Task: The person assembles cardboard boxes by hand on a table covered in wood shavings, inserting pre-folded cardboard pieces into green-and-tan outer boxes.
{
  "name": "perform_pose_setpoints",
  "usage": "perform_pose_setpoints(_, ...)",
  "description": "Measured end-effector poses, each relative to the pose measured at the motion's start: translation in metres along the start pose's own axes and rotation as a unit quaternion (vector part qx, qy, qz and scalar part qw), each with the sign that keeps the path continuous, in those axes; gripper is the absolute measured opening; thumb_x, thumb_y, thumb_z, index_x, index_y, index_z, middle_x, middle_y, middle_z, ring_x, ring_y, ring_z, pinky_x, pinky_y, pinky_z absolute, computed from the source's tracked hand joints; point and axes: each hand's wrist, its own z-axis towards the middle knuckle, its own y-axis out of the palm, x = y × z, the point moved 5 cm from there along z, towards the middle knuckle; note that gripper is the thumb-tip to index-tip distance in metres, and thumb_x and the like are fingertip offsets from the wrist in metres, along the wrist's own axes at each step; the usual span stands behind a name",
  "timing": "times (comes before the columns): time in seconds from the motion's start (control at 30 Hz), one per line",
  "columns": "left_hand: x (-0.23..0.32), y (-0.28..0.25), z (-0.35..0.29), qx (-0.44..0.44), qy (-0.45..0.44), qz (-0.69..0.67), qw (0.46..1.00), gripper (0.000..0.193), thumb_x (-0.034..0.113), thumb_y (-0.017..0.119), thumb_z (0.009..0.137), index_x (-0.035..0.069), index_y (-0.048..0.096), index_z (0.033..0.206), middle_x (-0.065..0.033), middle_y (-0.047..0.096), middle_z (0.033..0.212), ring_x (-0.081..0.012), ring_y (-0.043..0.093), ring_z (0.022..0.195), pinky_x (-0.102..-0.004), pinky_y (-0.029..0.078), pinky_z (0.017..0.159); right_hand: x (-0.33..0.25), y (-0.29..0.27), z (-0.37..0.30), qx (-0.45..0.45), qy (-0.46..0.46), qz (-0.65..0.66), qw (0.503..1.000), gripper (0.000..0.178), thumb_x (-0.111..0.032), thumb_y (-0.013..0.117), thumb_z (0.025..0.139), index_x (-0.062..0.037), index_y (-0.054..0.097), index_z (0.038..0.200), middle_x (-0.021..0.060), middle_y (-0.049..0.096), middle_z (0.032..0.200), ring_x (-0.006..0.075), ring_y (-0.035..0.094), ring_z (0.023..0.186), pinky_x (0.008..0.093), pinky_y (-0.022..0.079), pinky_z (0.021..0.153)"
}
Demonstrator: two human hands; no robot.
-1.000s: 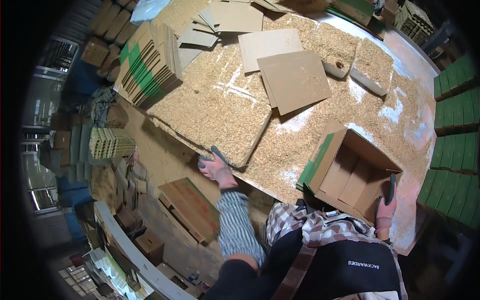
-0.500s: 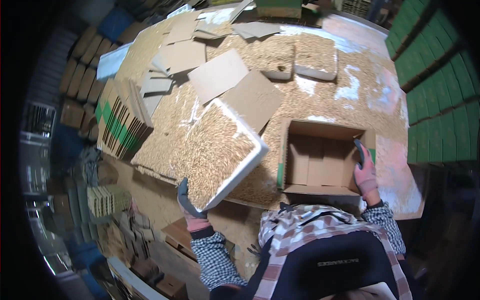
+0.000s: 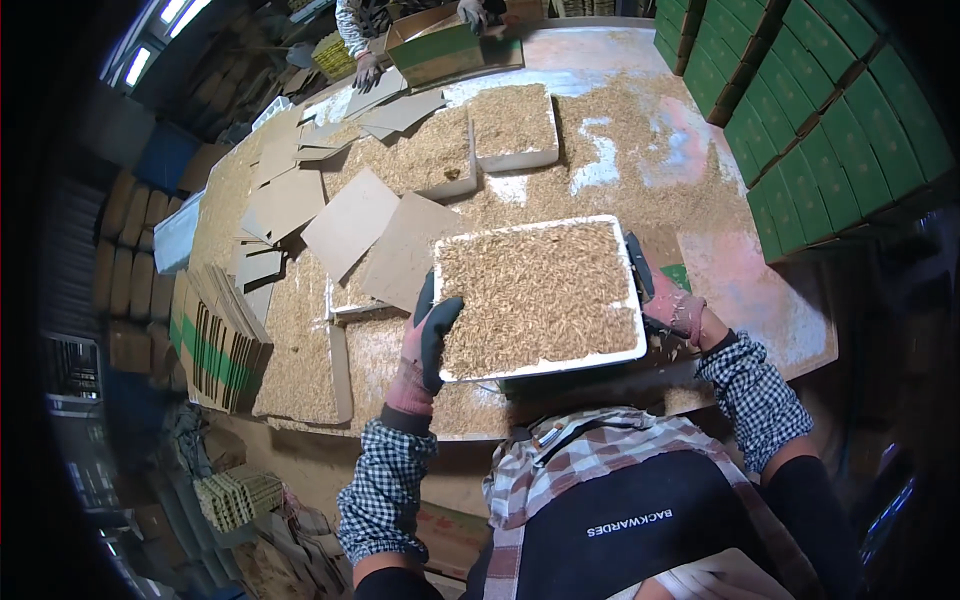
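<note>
Fingers point(image 3: 440, 328) of the left hand point(image 3: 412, 365) and right hand point(image 3: 672, 303) grip one white tray point(image 3: 590, 359) of husks point(image 3: 540, 295) above the counter point(image 3: 722, 275), obscuring most of one carton point(image 3: 676, 277). Beyond: two filled trays point(image 3: 520, 161). Leftward: two overlapping cardboard sheets point(image 3: 350, 224), one flattened-carton stack point(image 3: 222, 335).

Table point(image 3: 780, 330) bright | surroundings dim | windows point(image 3: 138, 66) glaring upper left | fisheye-bent edges, black rim

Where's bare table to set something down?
Pinkish right end of the table, between the right hand and the stacked green cartons, looks mostly bare. So does the strip between the far open box and that stack. Crowded: left and middle, with folded cartons, cardboard sheets and filled trays.
</note>
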Motion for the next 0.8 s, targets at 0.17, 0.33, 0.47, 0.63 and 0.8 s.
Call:
perform_pose_setpoints(0.17, 0.021, 0.003, 0.013, 0.089, 0.155, 0.132, 0.975, 0.044, 0.011, 0.060, 0.091, 0.002, 0.051, 0.133, -0.0107, 0.060, 0.118, -0.0181, 0.060, 0.101, -0.0275, 0.050, 0.087, -0.069, 0.018, -0.010, -0.104, -0.139, -0.292, 0.941, 0.110, -0.023, 0.078, 0.074, -0.0032, 0.002, 0.152, 0.0240, 0.017, 0.154, 0.0370, 0.019, 0.143, 0.0401, 0.024, 0.116)
perform_pose_setpoints(0.33, -0.006, 0.021, 0.007, 0.070, -0.234, 0.139, 0.960, 0.053, 0.014, 0.064, 0.086, 0.001, 0.047, 0.134, -0.0140, 0.066, 0.103, -0.0273, 0.066, 0.085, -0.0370, 0.054, 0.070, -0.072, -0.018, -0.003, -0.147, -0.043, -0.069, 0.986, 0.115, -0.027, 0.083, 0.066, -0.0035, 0.010, 0.151, 0.0254, 0.014, 0.154, 0.0363, 0.020, 0.143, 0.0397, 0.023, 0.116)
perform_pose_setpoints(0.47, -0.021, 0.058, -0.001, -0.038, -0.255, 0.495, 0.830, 0.037, 0.011, 0.046, 0.092, -0.002, 0.048, 0.126, -0.0226, 0.064, 0.088, -0.0342, 0.068, 0.076, -0.0408, 0.056, 0.067, -0.112, -0.077, 0.076, -0.052, -0.107, -0.074, 0.990, 0.084, -0.026, 0.080, 0.069, -0.0107, 0.043, 0.143, 0.0164, 0.033, 0.150, 0.0307, 0.029, 0.141, 0.0405, 0.023, 0.115)
perform_pose_setpoints(0.63, -0.010, 0.042, -0.003, -0.025, -0.259, 0.413, 0.873, 0.035, 0.008, 0.050, 0.088, 0.005, 0.055, 0.122, -0.0167, 0.066, 0.095, -0.0318, 0.068, 0.081, -0.0412, 0.056, 0.068, -0.190, 0.058, 0.234, -0.219, -0.096, -0.128, 0.963, 0.082, -0.040, 0.071, 0.076, -0.0115, 0.038, 0.145, 0.0195, 0.041, 0.143, 0.0342, 0.041, 0.131, 0.0435, 0.034, 0.110)
perform_pose_setpoints(0.8, 0.002, -0.060, -0.100, 0.266, -0.325, 0.178, 0.890, 0.036, 0.004, 0.058, 0.082, 0.008, 0.064, 0.117, -0.0183, 0.067, 0.097, -0.0322, 0.066, 0.075, -0.0369, 0.054, 0.071, -0.177, 0.214, 0.360, -0.165, -0.354, -0.453, 0.802, 0.110, -0.032, 0.086, 0.059, -0.0143, 0.026, 0.149, 0.0192, 0.036, 0.144, 0.0389, 0.031, 0.135, 0.0576, 0.022, 0.111)
